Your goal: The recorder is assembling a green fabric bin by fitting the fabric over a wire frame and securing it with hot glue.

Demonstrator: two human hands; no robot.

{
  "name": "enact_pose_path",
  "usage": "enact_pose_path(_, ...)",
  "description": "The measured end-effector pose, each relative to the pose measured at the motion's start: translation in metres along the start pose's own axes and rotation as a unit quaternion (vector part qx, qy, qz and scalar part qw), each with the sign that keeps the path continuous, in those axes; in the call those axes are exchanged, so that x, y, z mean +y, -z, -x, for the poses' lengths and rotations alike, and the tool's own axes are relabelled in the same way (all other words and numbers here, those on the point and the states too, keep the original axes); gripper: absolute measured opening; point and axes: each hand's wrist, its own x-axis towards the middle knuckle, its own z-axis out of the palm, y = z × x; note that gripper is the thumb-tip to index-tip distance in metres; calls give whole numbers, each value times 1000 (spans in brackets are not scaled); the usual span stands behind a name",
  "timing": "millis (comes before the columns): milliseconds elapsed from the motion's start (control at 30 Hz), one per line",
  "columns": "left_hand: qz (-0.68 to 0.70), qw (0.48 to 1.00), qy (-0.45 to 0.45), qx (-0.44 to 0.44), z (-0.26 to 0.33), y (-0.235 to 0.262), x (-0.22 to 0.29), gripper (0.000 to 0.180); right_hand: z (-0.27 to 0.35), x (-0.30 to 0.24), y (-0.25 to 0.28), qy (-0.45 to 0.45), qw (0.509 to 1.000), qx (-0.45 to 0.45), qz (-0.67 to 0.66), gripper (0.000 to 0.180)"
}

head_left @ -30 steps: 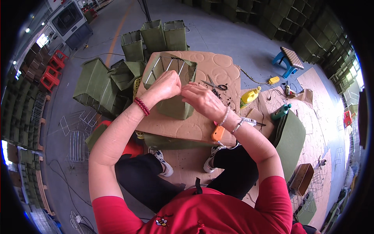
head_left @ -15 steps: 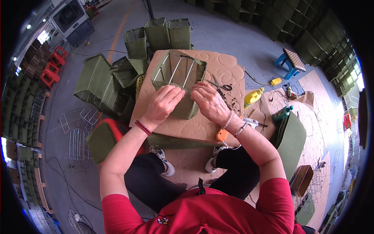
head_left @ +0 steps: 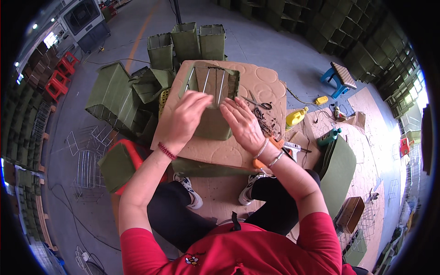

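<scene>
A green fabric-covered box (head_left: 211, 123) with a wire frame stands on the cardboard tabletop (head_left: 261, 82) before me, its open side showing thin metal rods. My left hand (head_left: 187, 118) is raised over the box's left near side, its fingers bunched and smeared by motion; whether they hold anything is unclear. Over the near right edge lies my right hand (head_left: 244, 123), fingers stretched out and nothing seen in them. Just beyond it are black-handled scissors (head_left: 260, 103) and dark scraps (head_left: 266, 123). By my right wrist sits an orange and white glue gun (head_left: 291, 147), partly covered.
More green boxes (head_left: 185, 40) stand beyond the table and at its left (head_left: 110, 94). A yellow bottle (head_left: 296, 119), a teal bottle (head_left: 329, 136) and a blue-legged stool (head_left: 338, 79) are to the right. Wire frames (head_left: 90, 169) lie on the left floor.
My left hand has lifted off the box's near edge and turned. The right hand's fingers have straightened from a pinch. The box now sits slightly turned.
</scene>
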Motion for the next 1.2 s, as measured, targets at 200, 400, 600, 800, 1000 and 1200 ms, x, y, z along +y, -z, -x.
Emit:
enact_pose_path(200,-135,989,-64,10,31,8,-7,31,-2,-5,-5,-32,999,-12,4,36)
enact_pose_path(400,-85,994,-43,-52,15,5,-19,16,-9,3,-6,-34,999,-32,1,29)
enact_pose_path(600,25,994,-3,-110,2,12,-33,10,-28,-5,-1,-41,999,-26,-10,25)
enact_pose_path(800,-32,999,13,-14,16,8,-18,12,-26,-20,-23,-12,999,-20,37,33)
enact_pose_path(1000,-53,998,-12,-39,18,7,-33,14,-25,-17,-37,-51,998,-7,-46,36)
enact_pose_path(1200,-133,990,-43,-34,26,17,-18,19,-14,-23,-13,-44,999,24,9,37)
